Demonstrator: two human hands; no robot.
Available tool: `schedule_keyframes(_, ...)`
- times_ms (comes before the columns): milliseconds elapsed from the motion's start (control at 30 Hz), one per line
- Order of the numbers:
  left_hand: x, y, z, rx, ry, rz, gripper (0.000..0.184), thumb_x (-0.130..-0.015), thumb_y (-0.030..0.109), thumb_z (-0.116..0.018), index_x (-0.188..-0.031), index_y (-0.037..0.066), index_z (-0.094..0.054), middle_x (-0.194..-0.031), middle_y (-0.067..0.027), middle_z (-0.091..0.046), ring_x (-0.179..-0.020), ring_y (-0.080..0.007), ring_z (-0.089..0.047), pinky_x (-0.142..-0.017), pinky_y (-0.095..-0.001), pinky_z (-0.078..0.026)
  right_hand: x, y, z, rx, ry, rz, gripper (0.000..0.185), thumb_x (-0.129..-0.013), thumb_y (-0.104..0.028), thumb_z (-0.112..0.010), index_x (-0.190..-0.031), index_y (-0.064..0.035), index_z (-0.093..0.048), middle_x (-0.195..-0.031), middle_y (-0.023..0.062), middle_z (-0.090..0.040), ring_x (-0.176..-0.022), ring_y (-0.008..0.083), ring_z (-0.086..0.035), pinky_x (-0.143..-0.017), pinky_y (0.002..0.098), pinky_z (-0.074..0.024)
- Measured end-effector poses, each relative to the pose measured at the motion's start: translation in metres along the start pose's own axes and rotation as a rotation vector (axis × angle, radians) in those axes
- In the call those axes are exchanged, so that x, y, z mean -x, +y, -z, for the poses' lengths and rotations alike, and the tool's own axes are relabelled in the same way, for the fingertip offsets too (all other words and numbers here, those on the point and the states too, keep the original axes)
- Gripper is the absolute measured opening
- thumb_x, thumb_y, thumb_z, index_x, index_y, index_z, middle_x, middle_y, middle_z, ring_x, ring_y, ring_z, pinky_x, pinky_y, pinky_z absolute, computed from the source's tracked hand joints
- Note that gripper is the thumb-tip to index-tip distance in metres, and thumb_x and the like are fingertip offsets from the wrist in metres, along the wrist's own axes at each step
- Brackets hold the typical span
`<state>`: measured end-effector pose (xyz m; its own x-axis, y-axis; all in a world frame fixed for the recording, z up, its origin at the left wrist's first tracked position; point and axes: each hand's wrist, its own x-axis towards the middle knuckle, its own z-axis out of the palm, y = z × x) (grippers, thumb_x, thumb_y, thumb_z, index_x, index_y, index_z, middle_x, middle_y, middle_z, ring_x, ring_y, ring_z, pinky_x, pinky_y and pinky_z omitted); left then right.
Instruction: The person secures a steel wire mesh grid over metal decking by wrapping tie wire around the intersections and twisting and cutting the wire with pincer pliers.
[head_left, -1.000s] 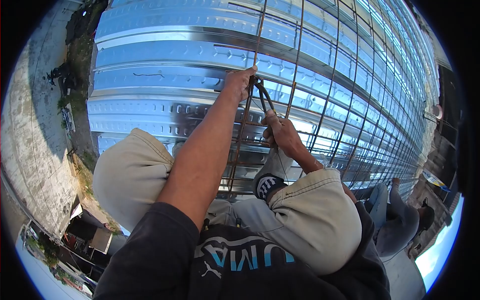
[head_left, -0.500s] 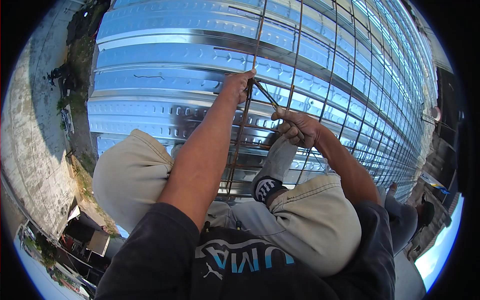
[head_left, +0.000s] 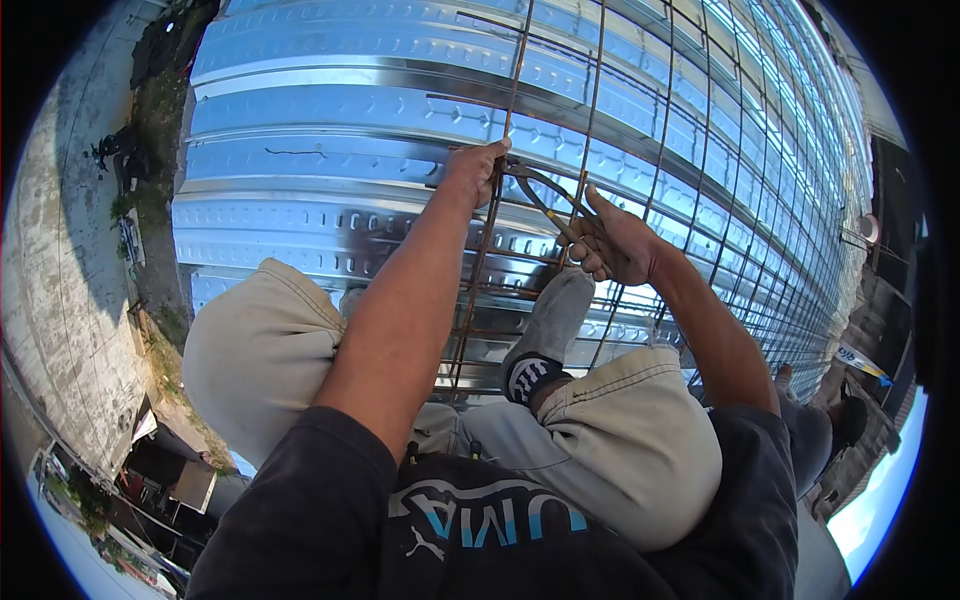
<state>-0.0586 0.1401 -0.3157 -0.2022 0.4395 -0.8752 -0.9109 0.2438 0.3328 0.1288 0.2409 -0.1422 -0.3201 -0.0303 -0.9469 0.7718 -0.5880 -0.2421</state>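
Observation:
My left hand is closed around a thin rusty rebar at a crossing in the mesh. My right hand holds a pair of pincers whose handles stand apart, thumb near one handle and fingers at the other. The jaws meet the rebar crossing right beside my left fingers. Whether a tie wire sits in the jaws is too small to tell. Below the right hand, my shoe rests on the deck under the bars.
Ribbed shiny metal decking lies under the rebar grid, which stretches away to the right. A short wire lies on the deck. Past the deck's left edge is a drop to the ground. Another person is close by on the right.
The pincers' handles have spread apart, and my right hand has loosened from a tight grip around them. My left hand stays on the same crossing.

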Motion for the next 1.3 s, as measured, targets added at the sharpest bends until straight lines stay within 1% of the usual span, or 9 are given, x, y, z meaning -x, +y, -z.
schedule_keyframes(233, -0.025, -0.008, 0.01, 0.005, -0.059, 0.029, 0.021, -0.084, 0.016, -0.082, -0.088, 0.004, -0.065, -0.076, -0.0053, -0.064, -0.061, -0.0188, -0.06, -0.055, -0.0317, -0.049, 0.005, -0.006, -0.01, 0.884, 0.334, 0.062, 0.076, -0.078, -0.048, -0.077, -0.125, 0.0062, -0.05, -0.085, 0.0154, -0.066, -0.072, 0.0266, -0.071, -0.063, 0.0388, -0.0599)
schedule_keyframes(333, -0.034, -0.013, 0.007, 0.001, 0.032, 0.053, 0.038, -0.078, 0.019, -0.087, -0.062, 0.017, -0.053, -0.049, 0.0077, -0.043, -0.034, -0.0035, -0.029, -0.033, -0.0257, -0.014, 0.01, 0.004, -0.017, 1.424, 0.666, 0.41, 0.07, -0.081, -0.039, -0.073, -0.13, 0.0034, -0.048, -0.106, 0.0226, -0.064, -0.095, 0.034, -0.07, -0.082, 0.0463, -0.0578)
schedule_keyframes(367, -0.036, -0.014, 0.01, -0.002, 0.015, 0.055, 0.03, -0.08, 0.017, -0.086, -0.071, 0.012, -0.057, -0.058, 0.0032, -0.05, -0.043, -0.0085, -0.039, -0.039, -0.0279, -0.025, 0.013, 0.006, -0.012, 1.629, 0.697, 0.54, 0.059, -0.089, -0.036, -0.066, -0.134, -0.001, -0.048, -0.122, 0.0247, -0.059, -0.109, 0.0366, -0.065, -0.093, 0.0474, -0.0534)
schedule_keyframes(500, -0.038, -0.012, 0.015, -0.04, -0.02, 0.048, 0.02, -0.082, 0.013, -0.083, -0.086, 0.004, -0.065, -0.076, -0.0057, -0.065, -0.059, -0.0177, -0.059, -0.05, -0.032, -0.047, 0.015, 0.009, -0.019, 1.653, 0.709, 0.469, 0.054, -0.102, -0.042, -0.05, -0.131, 0.0032, -0.05, -0.106, 0.0196, -0.063, -0.094, 0.0287, -0.067, -0.08, 0.0431, -0.0561)
schedule_keyframes(667, -0.041, -0.012, 0.014, -0.011, -0.018, 0.05, 0.02, -0.082, 0.013, -0.083, -0.084, 0.005, -0.064, -0.075, -0.005, -0.064, -0.058, -0.016, -0.058, -0.051, -0.0314, -0.046, 0.016, -0.022, 0.006, 0.179, 0.072, 0.02, 0.063, -0.106, -0.048, -0.037, -0.124, 0.009, -0.057, -0.089, 0.0115, -0.065, -0.065, 0.0164, -0.059, -0.055, 0.0339, -0.0517)
schedule_keyframes(933, -0.028, -0.007, 0.008, -0.014, 0.002, 0.056, 0.019, -0.084, 0.013, -0.081, -0.085, 0.004, -0.064, -0.078, -0.0051, -0.066, -0.062, -0.0153, -0.06, -0.053, -0.032, -0.047, 0.015, -0.055, -0.027, 1.084, 0.371, 0.001, 0.054, -0.102, -0.05, -0.048, -0.104, 0.0017, -0.061, -0.071, 0.0076, -0.068, -0.058, 0.0203, -0.071, -0.051, 0.0316, -0.0599)
schedule_keyframes(1067, -0.027, -0.008, 0.011, -0.014, -0.003, 0.068, 0.019, -0.084, 0.013, -0.081, -0.086, 0.003, -0.065, -0.078, -0.006, -0.067, -0.062, -0.0157, -0.061, -0.051, -0.0301, -0.046, -0.003, -0.026, 0.001, 0.377, 0.078, -0.013, 0.049, -0.09, -0.048, -0.071, -0.092, -0.0007, -0.057, -0.055, -0.0016, -0.059, -0.041, 0.0169, -0.062, -0.036, 0.0241, -0.0496)
schedule_keyframes(1200, -0.033, -0.012, 0.016, -0.009, -0.003, 0.056, 0.02, -0.084, 0.014, -0.081, -0.086, 0.002, -0.065, -0.076, -0.0061, -0.066, -0.058, -0.0157, -0.059, -0.048, -0.0294, -0.045, 0.002, -0.029, 0.002, 0.786, 0.212, 0.071, 0.058, -0.08, -0.038, -0.079, -0.113, 0.004, -0.056, -0.07, 0.0101, -0.066, -0.047, 0.0164, -0.063, -0.041, 0.0257, -0.0501)
schedule_keyframes(1300, -0.033, -0.009, 0.012, -0.028, -0.027, 0.052, 0.021, -0.083, 0.014, -0.082, -0.086, 0.002, -0.065, -0.076, -0.0062, -0.066, -0.057, -0.0167, -0.059, -0.048, -0.0305, -0.046, 0.007, -0.024, 0.004, 1.59, 0.644, 0.488, 0.067, -0.088, -0.041, -0.069, -0.132, 0.0048, -0.048, -0.099, 0.0225, -0.067, -0.086, 0.0317, -0.069, -0.081, 0.0457, -0.0547)
